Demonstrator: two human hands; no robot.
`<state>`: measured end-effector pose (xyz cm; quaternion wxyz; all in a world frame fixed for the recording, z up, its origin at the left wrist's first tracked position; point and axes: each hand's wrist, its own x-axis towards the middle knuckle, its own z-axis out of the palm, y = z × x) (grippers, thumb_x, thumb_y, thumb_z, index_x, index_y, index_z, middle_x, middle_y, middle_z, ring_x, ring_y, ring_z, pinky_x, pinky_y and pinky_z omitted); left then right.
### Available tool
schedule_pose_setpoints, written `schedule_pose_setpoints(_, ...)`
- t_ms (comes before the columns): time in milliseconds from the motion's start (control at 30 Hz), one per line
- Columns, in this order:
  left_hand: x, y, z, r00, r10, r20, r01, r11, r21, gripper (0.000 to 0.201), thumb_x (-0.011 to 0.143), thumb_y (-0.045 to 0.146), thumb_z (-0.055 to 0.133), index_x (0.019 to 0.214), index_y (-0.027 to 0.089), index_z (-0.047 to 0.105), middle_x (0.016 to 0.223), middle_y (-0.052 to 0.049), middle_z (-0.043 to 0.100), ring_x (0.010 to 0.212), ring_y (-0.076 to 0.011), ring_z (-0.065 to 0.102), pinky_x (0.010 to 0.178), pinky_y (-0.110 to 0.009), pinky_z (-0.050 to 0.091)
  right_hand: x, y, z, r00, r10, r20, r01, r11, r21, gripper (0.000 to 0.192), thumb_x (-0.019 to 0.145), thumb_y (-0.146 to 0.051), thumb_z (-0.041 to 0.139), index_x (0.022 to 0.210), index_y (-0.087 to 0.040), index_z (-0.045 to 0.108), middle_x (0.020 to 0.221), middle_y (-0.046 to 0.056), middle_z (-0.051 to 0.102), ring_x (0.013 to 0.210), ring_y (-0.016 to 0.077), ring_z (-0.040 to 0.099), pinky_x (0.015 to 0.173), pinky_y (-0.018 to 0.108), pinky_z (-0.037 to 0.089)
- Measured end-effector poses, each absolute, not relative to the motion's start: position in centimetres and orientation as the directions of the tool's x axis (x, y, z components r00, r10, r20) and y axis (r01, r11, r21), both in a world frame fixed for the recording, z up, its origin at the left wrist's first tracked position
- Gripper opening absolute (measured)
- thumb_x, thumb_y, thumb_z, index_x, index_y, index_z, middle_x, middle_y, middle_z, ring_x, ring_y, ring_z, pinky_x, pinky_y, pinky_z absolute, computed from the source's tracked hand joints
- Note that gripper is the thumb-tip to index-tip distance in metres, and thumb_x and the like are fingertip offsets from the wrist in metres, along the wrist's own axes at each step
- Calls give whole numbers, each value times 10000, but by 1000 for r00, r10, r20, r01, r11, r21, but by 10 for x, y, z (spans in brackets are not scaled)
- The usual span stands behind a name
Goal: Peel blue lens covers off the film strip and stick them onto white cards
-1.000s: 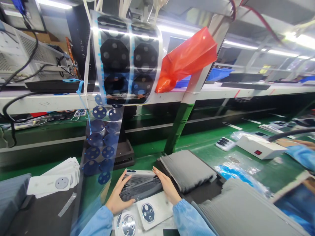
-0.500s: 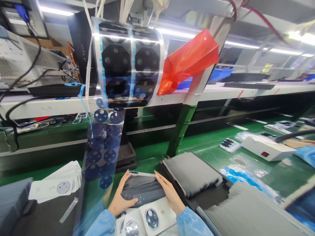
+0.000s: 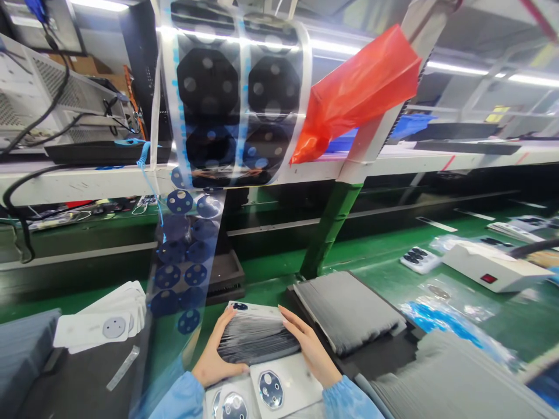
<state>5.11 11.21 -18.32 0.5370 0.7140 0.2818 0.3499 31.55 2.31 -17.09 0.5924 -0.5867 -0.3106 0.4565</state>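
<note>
My left hand [image 3: 217,357] and my right hand [image 3: 311,349] clasp the two sides of a stack of thin grey plates [image 3: 257,337] that stands fanned on the green bench. The left thumb lies along the stack's front edge. Just in front of the stack lie two white cards with round camera-ring parts [image 3: 271,389], one partly cut off by the frame's bottom. A clear film strip carrying blue round stickers [image 3: 186,265] hangs down from a big roll [image 3: 238,99] overhead, to the left of my hands.
A pile of white cards [image 3: 105,317] lies at the left. Grey plate stacks [image 3: 349,314] sit on a black tray to the right, more at the lower right. A red plastic bag [image 3: 358,93] hangs from a post. A white box with a red switch [image 3: 489,267] stands far right.
The view has shifted a little closer and lower. My hands have stayed on the plate stack, pressing its sides; the co-worker's blue sleeve at the far right has left the view.
</note>
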Motion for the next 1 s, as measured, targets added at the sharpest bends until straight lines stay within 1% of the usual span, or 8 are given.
schedule_pose_setpoints(100, 53, 111, -188, 573, 795, 201, 28, -265, 964, 1008, 589, 279, 923, 1485, 313, 461, 1653, -108, 347, 1545, -393, 247, 1267, -586, 159, 319, 21, -167, 369, 919, -137, -140, -91, -986, 716, 638, -713, 821, 1205, -279, 766, 1379, 78, 685, 1357, 358, 551, 1176, 492, 388)
schedule_pose_setpoints(233, 58, 111, -190, 537, 821, 193, 37, -252, 967, 1029, 595, 255, 909, 1498, 323, 421, 1635, -92, 379, 1518, -384, 313, 1263, -576, 194, 326, 19, -159, 313, 944, -107, -80, -86, -993, 669, 632, -623, 880, 1197, -283, 767, 1351, 83, 705, 1323, 356, 582, 1169, 510, 392)
schedule_pose_setpoints(467, 61, 111, -180, 509, 845, 163, 72, -230, 970, 1055, 612, 218, 910, 1511, 329, 369, 1604, -85, 430, 1477, -358, 404, 1239, -544, 288, 337, 25, -155, 297, 951, -80, 7, -86, -996, 538, 625, -643, 869, 980, -240, 837, 1280, 108, 744, 1257, 378, 629, 1148, 535, 415)
schedule_pose_setpoints(633, 58, 111, -178, 512, 845, 154, 103, -238, 966, 1095, 567, 151, 915, 1510, 334, 387, 1621, -79, 422, 1493, -352, 383, 1239, -530, 300, 336, 25, -159, 292, 952, -96, 23, -107, -994, 408, 824, -493, 808, 1090, -185, 775, 1271, 103, 745, 1298, 308, 614, 1182, 585, 346)
schedule_pose_setpoints(733, 57, 110, -178, 507, 849, 151, 128, -247, 960, 1107, 546, 101, 902, 1508, 337, 406, 1587, -86, 473, 1466, -352, 427, 1236, -558, 298, 335, 24, -162, 304, 946, -115, 10, -124, -992, 295, 913, -394, 745, 1115, -178, 748, 1287, 81, 732, 1296, 288, 613, 1173, 581, 354)
schedule_pose_setpoints(800, 56, 110, -178, 501, 850, 160, 139, -262, 955, 1106, 538, 92, 899, 1504, 336, 421, 1598, -92, 460, 1475, -356, 412, 1241, -572, 282, 335, 23, -164, 316, 941, -122, -8, -126, -992, 275, 935, -388, 721, 1109, -176, 744, 1282, 78, 732, 1287, 282, 619, 1168, 573, 362)
schedule_pose_setpoints(900, 56, 111, -178, 499, 847, 185, 145, -292, 945, 1091, 530, 95, 902, 1491, 336, 447, 1627, -93, 417, 1503, -361, 364, 1256, -582, 243, 334, 21, -167, 338, 934, -118, -41, -110, -993, 352, 936, -470, 696, 1131, -181, 742, 1285, 88, 734, 1298, 281, 613, 1179, 570, 344)
schedule_pose_setpoints(1000, 57, 110, -179, 489, 848, 205, 147, -312, 939, 1075, 528, 92, 899, 1480, 338, 465, 1630, -89, 415, 1505, -372, 358, 1255, -590, 242, 332, 20, -169, 383, 917, -116, -79, -92, -993, 584, 819, -674, 714, 1168, -208, 755, 1327, 119, 717, 1346, 316, 573, 1202, 541, 320)
